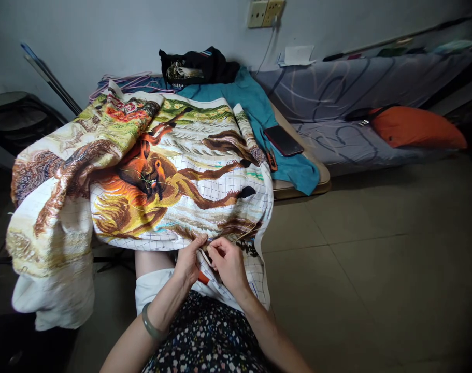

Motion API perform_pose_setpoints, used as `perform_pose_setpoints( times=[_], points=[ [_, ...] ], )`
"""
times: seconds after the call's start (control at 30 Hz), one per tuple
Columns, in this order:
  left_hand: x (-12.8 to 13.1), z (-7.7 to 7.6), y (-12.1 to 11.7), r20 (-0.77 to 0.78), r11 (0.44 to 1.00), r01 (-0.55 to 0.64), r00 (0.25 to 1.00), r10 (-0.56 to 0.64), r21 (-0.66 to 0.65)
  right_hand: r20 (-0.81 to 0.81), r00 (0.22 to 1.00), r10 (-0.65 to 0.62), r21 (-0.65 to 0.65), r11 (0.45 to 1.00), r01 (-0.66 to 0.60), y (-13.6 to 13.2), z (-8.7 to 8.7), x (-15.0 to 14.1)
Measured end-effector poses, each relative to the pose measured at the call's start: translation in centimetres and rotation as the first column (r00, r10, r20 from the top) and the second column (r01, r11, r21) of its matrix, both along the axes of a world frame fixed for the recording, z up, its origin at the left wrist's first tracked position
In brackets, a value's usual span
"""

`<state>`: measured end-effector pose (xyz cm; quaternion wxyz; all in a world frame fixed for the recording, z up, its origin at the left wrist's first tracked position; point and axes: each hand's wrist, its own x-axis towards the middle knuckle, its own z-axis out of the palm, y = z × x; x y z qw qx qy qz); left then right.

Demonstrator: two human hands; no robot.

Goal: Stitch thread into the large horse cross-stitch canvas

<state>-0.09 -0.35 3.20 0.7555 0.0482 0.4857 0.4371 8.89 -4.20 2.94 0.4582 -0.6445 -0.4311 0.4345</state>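
A large cross-stitch cloth (150, 171) with orange, brown and green horse patterns lies draped over a low table and down onto my lap. My left hand (189, 261) pinches the cloth's near edge from below, a green bangle (152, 327) on its wrist. My right hand (228, 261) is closed in a pinch just beside it, fingertips at the same edge, holding something too small to make out; thin threads run up from it across the cloth. The two hands almost touch.
A dark phone (283, 140) and small orange scissors (272, 159) lie on a teal cloth (259, 109) on the table. Behind are a black bag (197, 65), a grey mattress (356, 103) with an orange cushion (414, 128), and wall sockets (265, 13). Tiled floor spreads to the right.
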Motion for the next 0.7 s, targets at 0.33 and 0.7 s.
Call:
perform_pose_setpoints(
  times=[0.33,0.7],
  points=[
    [0.2,-0.7,0.3,-0.066,0.989,-0.098,0.992,0.105,0.109,0.041,0.999,-0.033,0.065,0.997,0.031,-0.1,-1.0,-0.1],
    [0.4,-0.5,0.3,-0.05,0.986,-0.123,0.99,0.129,0.11,0.114,0.988,-0.104,0.125,0.988,0.09,-0.1,-1.3,-0.8]
  ],
)
